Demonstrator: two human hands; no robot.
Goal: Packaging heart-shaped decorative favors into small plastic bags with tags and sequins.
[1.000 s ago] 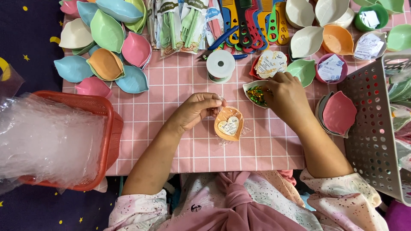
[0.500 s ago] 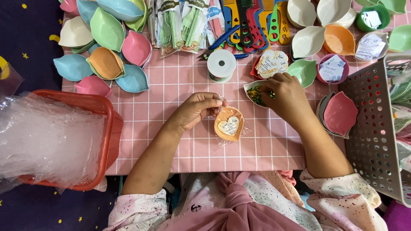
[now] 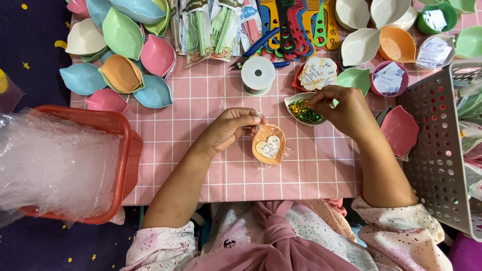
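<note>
Left hand [image 3: 228, 131]: fingers closed on the upper rim of an orange leaf-shaped dish [image 3: 268, 144] lying on the pink checked bench [image 3: 201, 165], a heart-shaped card inside it. Right hand [image 3: 344, 109]: fingertips pinched together over a white dish of green and gold sequins [image 3: 304, 109], just beside the orange dish; whether they hold any cannot be told.

bare pink cloth [image 3: 211, 165] lay open along the table's near edge. the far edge was crowded with leaf dishes [image 3: 120, 55] and combs [image 3: 296, 20]; a red basket [image 3: 123, 150] blocked the left edge, a grey crate [image 3: 437, 150] the right.
</note>
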